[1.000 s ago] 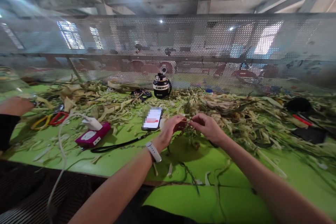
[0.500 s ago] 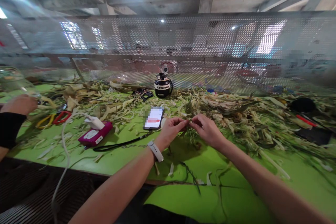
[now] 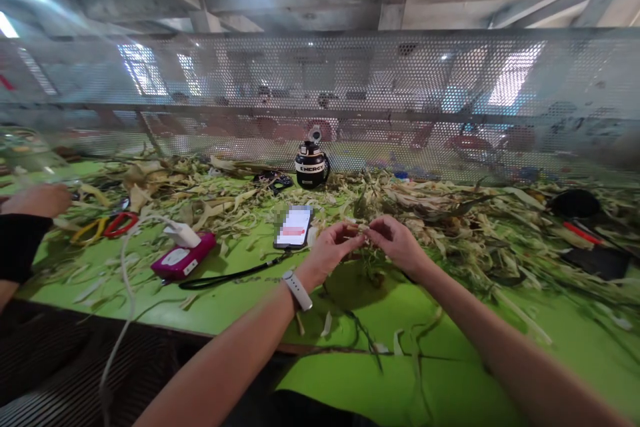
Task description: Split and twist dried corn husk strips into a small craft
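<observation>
My left hand (image 3: 334, 250), with a pale watch (image 3: 297, 290) on its wrist, is closed in a pinch above the green table (image 3: 345, 373). Its fingertips meet those of my right hand (image 3: 395, 245), which is also pinched. What lies between the fingers is too small to make out. Thin green plant strands (image 3: 373, 267) hang or lie just below the fingertips. A phone (image 3: 294, 227) rests to the left of my left hand, and a heap of dry husks (image 3: 450, 220) spreads behind and to the right of my right hand.
A black bottle (image 3: 311, 167) stands before a perforated screen (image 3: 350, 73). Left are a magenta power block (image 3: 183, 257) with a cable, red-handled scissors (image 3: 120, 223), yellow handles (image 3: 89, 231) and another person's hand (image 3: 40, 200). At the right is a red object (image 3: 583, 233).
Both my hands remain fingertip to fingertip. The fingers of my left hand have shifted slightly to the right, and those of my right hand have curled a little more.
</observation>
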The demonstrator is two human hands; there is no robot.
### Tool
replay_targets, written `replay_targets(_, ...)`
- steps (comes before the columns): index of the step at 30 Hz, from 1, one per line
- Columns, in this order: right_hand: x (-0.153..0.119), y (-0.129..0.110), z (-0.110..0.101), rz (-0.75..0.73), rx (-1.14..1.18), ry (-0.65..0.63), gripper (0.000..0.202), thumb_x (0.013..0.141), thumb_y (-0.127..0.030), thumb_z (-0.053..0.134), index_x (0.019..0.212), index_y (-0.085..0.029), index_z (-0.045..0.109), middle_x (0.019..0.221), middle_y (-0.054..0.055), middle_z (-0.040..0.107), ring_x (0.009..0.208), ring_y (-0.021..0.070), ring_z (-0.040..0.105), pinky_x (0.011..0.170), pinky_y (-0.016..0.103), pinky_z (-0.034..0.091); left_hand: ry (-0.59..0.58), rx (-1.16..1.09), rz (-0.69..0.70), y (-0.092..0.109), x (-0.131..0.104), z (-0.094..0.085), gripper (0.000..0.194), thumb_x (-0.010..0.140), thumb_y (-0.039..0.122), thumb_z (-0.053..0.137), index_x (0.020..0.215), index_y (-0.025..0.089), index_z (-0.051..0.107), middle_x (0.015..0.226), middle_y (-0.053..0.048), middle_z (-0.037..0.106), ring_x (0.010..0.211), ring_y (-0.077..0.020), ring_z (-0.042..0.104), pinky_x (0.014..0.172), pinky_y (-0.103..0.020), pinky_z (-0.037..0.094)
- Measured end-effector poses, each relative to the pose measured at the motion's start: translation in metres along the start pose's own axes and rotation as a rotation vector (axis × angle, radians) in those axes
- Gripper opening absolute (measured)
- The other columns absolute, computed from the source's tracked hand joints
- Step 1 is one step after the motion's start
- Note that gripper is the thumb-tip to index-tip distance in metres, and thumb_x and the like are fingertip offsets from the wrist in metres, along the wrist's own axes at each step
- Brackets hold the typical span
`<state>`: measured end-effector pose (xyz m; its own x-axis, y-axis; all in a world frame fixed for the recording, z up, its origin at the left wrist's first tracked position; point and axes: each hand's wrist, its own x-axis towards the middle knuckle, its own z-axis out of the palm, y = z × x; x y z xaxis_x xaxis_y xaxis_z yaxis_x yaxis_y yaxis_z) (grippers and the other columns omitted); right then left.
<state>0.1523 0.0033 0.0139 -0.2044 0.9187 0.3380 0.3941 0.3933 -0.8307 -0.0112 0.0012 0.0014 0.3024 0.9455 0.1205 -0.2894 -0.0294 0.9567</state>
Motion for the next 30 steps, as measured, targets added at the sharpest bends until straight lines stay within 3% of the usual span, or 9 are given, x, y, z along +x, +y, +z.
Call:
replay_targets(3, 0.000, -0.005, -0.003, 0.107, 0.106, -0.068, 0.038, 0.077, -0.057, 0.048, 0.072, -0.019, 0.047, 0.061, -0.003, 0.048, 0.056, 0.0112, 0.045, 0.054, 0.024, 0.037, -0.026, -0.016, -0.042, -0.001, -0.001, 0.001, 0.043, 0.054, 0.031, 0.080, 0.088, 0.015, 0.059, 0.081, -0.001, 0.064, 0.070, -0.0106, 0.058, 0.060, -0.022, 0.047)
replay_targets(6, -0.001, -0.007, -0.005, 0.126, 0.038, -0.108, 0.043, 0.081, -0.059, 0.039, 0.063, -0.020, 0.042, 0.055, -0.005, 0.041, 0.052, 0.0103, 0.038, 0.051, 0.024, 0.032, -0.018, -0.001, -0.058, -0.002, -0.001, 0.001, 0.046, 0.054, 0.031, 0.080, 0.090, 0.015, 0.055, 0.077, 0.000, 0.064, 0.067, -0.0104, 0.059, 0.058, -0.022, 0.047)
replay_targets(12, 0.002, 0.002, -0.005, -0.014, -0.085, -0.114, 0.034, 0.078, -0.051, 0.050, 0.070, -0.018, 0.049, 0.058, -0.005, 0.043, 0.053, 0.0100, 0.037, 0.050, 0.023, 0.030, 0.032, -0.050, -0.095, -0.003, -0.001, 0.002, 0.050, 0.052, 0.027, 0.081, 0.087, 0.017, 0.047, 0.070, 0.002, 0.065, 0.065, -0.0108, 0.061, 0.060, -0.023, 0.049)
replay_targets(18, 0.000, -0.003, -0.008, -0.157, -0.268, -0.032, 0.022, 0.081, -0.039, 0.053, 0.073, -0.018, 0.051, 0.065, -0.001, 0.053, 0.062, 0.0125, 0.046, 0.058, 0.025, 0.035, 0.006, -0.179, -0.195, 0.000, -0.003, 0.003, 0.047, 0.048, 0.025, 0.083, 0.082, 0.015, 0.053, 0.067, 0.000, 0.066, 0.061, -0.0099, 0.061, 0.061, -0.023, 0.050)
replay_targets(22, 0.000, -0.005, -0.011, -0.018, -0.142, 0.006, 0.029, 0.082, -0.047, 0.047, 0.076, -0.018, 0.050, 0.062, -0.002, 0.049, 0.056, 0.0115, 0.044, 0.053, 0.024, 0.034, -0.011, -0.200, -0.112, 0.001, 0.000, 0.002, 0.044, 0.053, 0.021, 0.081, 0.091, 0.014, 0.060, 0.076, -0.001, 0.068, 0.070, -0.0093, 0.062, 0.069, -0.022, 0.048)
replay_targets(25, 0.000, -0.006, -0.011, 0.129, -0.013, -0.052, 0.033, 0.079, -0.050, 0.050, 0.073, -0.018, 0.051, 0.060, -0.003, 0.049, 0.056, 0.0113, 0.046, 0.053, 0.024, 0.035, 0.046, -0.224, -0.031, 0.001, 0.004, -0.001, 0.043, 0.053, 0.017, 0.081, 0.091, 0.014, 0.063, 0.076, 0.000, 0.069, 0.073, -0.0082, 0.062, 0.077, -0.021, 0.046)
replay_targets(30, -0.003, -0.011, -0.001, 0.185, 0.243, -0.101, 0.028, 0.065, -0.039, 0.064, 0.079, -0.016, 0.055, 0.064, -0.003, 0.053, 0.056, 0.0095, 0.047, 0.053, 0.022, 0.037, 0.078, -0.293, -0.028, -0.001, 0.005, 0.000, 0.042, 0.052, 0.018, 0.081, 0.091, 0.015, 0.064, 0.077, -0.001, 0.071, 0.074, -0.0103, 0.064, 0.080, -0.024, 0.045)
